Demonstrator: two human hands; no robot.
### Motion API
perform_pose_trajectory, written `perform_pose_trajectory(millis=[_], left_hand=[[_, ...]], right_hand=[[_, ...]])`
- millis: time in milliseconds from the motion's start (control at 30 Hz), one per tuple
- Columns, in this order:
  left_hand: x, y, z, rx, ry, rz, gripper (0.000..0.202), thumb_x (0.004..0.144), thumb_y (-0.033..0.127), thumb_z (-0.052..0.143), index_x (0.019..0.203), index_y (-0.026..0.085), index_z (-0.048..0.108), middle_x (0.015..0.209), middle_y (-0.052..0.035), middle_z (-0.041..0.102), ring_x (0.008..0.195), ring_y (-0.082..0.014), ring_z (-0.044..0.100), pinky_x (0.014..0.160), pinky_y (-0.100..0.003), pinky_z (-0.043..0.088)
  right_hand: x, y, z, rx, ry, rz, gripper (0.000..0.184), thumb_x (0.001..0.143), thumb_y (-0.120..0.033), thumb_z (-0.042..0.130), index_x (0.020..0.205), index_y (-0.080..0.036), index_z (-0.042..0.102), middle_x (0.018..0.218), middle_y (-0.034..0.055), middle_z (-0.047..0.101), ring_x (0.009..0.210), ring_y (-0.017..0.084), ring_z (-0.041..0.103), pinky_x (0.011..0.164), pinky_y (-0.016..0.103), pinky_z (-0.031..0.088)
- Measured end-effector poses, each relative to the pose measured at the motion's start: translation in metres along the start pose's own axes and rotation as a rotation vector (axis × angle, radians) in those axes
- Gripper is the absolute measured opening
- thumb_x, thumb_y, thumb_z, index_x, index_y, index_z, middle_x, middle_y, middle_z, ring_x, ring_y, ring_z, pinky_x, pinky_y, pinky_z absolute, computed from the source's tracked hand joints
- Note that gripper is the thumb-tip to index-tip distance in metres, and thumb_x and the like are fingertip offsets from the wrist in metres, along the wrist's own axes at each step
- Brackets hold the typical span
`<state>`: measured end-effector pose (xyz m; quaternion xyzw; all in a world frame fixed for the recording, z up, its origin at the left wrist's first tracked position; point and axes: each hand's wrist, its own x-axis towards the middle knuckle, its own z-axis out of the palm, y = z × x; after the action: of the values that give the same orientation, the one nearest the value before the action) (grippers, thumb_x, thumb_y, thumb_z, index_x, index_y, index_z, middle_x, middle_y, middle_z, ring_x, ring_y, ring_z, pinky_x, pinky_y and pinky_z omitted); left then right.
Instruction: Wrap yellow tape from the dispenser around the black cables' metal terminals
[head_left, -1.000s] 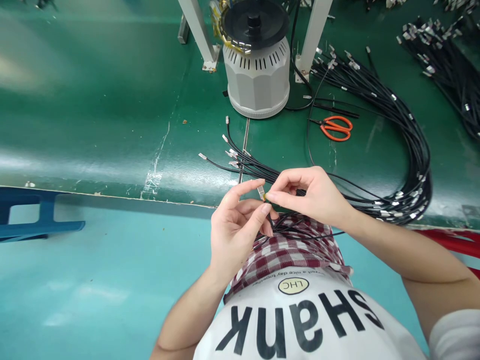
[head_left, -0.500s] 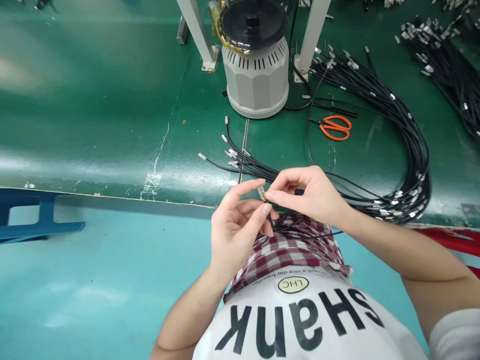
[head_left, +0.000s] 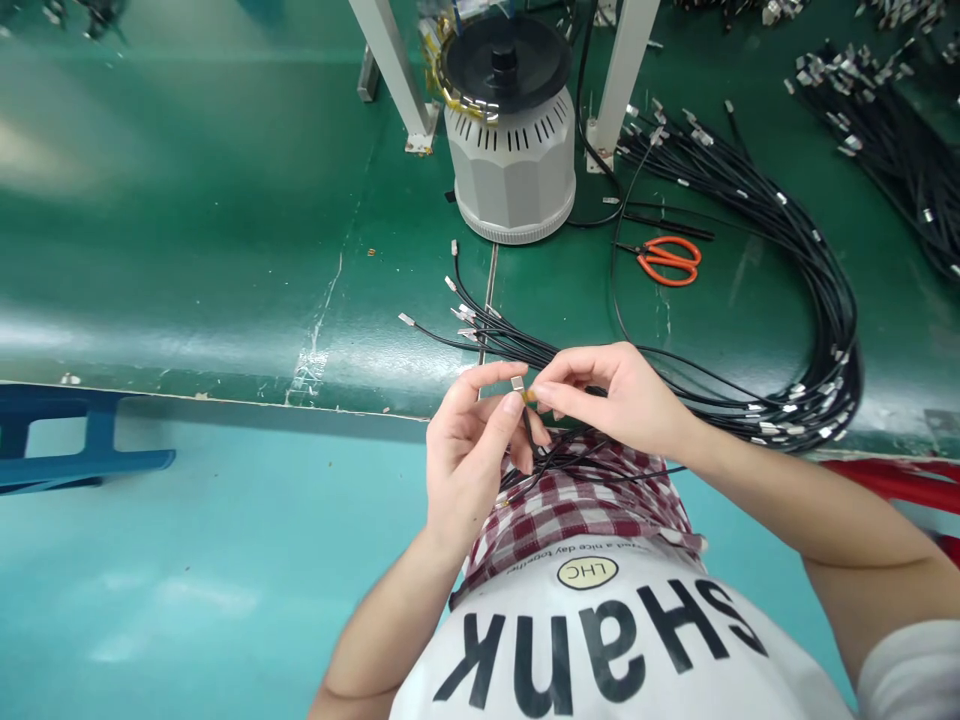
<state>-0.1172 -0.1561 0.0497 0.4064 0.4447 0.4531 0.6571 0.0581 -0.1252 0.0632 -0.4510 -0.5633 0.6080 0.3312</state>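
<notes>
My left hand (head_left: 469,435) pinches a black cable (head_left: 528,428) just below its silver metal connector (head_left: 517,383), which points up between thumb and forefinger. From the right, my right hand (head_left: 619,395) closes thumb and forefinger on a small piece of amber-yellow tape (head_left: 529,396) that touches the cable at the connector's base. More black cables (head_left: 577,460) lie across my lap on a checked cloth (head_left: 577,502), under both hands. Behind my fingers, a bundle of black cables (head_left: 517,343) with silver ends fans out on the green bench.
A white round tape dispenser (head_left: 514,185) with a black top stands between white posts (head_left: 619,90). Orange-handled scissors (head_left: 670,262) and a thin black tool (head_left: 671,222) lie right of it. A large cable bundle (head_left: 829,290) curves along the right. A blue stool (head_left: 97,440) stands left.
The connector has turned more upright in my left hand, and the left thumb has moved up close beneath it. My right fingers have shifted slightly right, showing more of the yellow tape.
</notes>
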Motion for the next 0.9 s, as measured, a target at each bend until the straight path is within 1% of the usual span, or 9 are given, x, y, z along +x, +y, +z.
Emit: perform_pose_trajectory(millis=[67,167,233,300,367,500,667,767,900], left_hand=[[0.000,-0.003,-0.002,-0.031,0.020,-0.025,0.030,0.088,0.027,0.072,0.112,0.023,0.055,0.067,0.0025,0.066,0.048,-0.0090,0.057,0.045,-0.019,0.045],[0.002,-0.007,-0.005,-0.088,0.032,-0.100,0.032,0.077,0.021,0.082,0.095,0.021,0.056,0.065,0.0042,0.064,0.055,-0.0088,0.060,0.047,-0.015,0.043],[0.005,-0.008,-0.007,-0.111,0.033,-0.152,0.027,0.075,0.021,0.083,0.085,0.017,0.058,0.064,0.0026,0.064,0.055,-0.0081,0.059,0.046,-0.014,0.041],[0.007,-0.009,-0.008,-0.133,0.039,-0.190,0.023,0.076,0.021,0.082,0.081,0.015,0.061,0.064,-0.0001,0.066,0.054,-0.0072,0.057,0.046,-0.014,0.041],[0.008,-0.009,-0.009,-0.168,0.041,-0.209,0.020,0.076,0.021,0.081,0.081,0.014,0.063,0.065,-0.0021,0.068,0.053,-0.0067,0.055,0.047,-0.014,0.041],[0.007,-0.011,-0.009,-0.247,0.030,-0.215,0.018,0.077,0.022,0.081,0.081,0.014,0.065,0.067,-0.0029,0.070,0.052,-0.0066,0.055,0.048,-0.015,0.042],[0.005,-0.014,-0.006,-0.282,0.036,-0.196,0.018,0.077,0.022,0.081,0.084,0.015,0.065,0.067,-0.0040,0.071,0.054,-0.0080,0.057,0.049,-0.015,0.042],[0.005,-0.016,-0.006,-0.287,0.040,-0.186,0.017,0.079,0.023,0.079,0.085,0.014,0.065,0.068,-0.0041,0.070,0.054,-0.0074,0.056,0.050,-0.016,0.042],[0.005,-0.017,-0.006,-0.289,0.009,-0.177,0.015,0.082,0.024,0.077,0.087,0.015,0.065,0.069,-0.0033,0.069,0.054,-0.0067,0.054,0.051,-0.016,0.042]], right_hand=[[0.000,0.000,-0.002,-0.018,0.010,0.002,0.017,0.088,-0.032,0.069,0.085,-0.016,0.074,0.075,0.0011,0.071,0.068,0.011,0.061,0.065,0.024,0.048],[0.001,0.001,-0.002,-0.041,0.023,-0.023,0.016,0.086,-0.031,0.070,0.086,-0.015,0.075,0.075,0.0018,0.071,0.068,0.011,0.061,0.061,0.023,0.046],[0.001,0.002,-0.001,-0.043,0.042,-0.039,0.015,0.085,-0.029,0.071,0.086,-0.014,0.075,0.075,0.0017,0.071,0.067,0.011,0.061,0.060,0.022,0.045],[0.002,0.004,0.000,-0.036,0.060,-0.047,0.014,0.084,-0.027,0.071,0.085,-0.014,0.076,0.074,0.0013,0.071,0.067,0.010,0.061,0.061,0.021,0.045],[0.004,0.005,0.000,-0.015,0.068,-0.046,0.014,0.084,-0.026,0.072,0.086,-0.014,0.076,0.075,0.0010,0.071,0.067,0.009,0.061,0.062,0.020,0.046],[0.006,0.005,0.000,0.079,0.041,-0.001,0.017,0.083,-0.029,0.073,0.088,-0.013,0.077,0.076,0.0021,0.072,0.069,0.011,0.063,0.065,0.022,0.049],[0.010,0.007,0.001,0.121,0.018,0.047,0.019,0.081,-0.031,0.075,0.087,-0.013,0.076,0.076,0.0027,0.073,0.065,0.010,0.060,0.059,0.023,0.046],[0.012,0.011,0.001,0.104,0.030,0.021,0.019,0.081,-0.030,0.075,0.088,-0.013,0.077,0.078,0.0026,0.072,0.063,0.009,0.057,0.057,0.023,0.043],[0.013,0.013,0.001,0.088,0.023,-0.055,0.020,0.083,-0.032,0.073,0.089,-0.013,0.076,0.081,0.0029,0.070,0.063,0.009,0.056,0.057,0.024,0.042]])
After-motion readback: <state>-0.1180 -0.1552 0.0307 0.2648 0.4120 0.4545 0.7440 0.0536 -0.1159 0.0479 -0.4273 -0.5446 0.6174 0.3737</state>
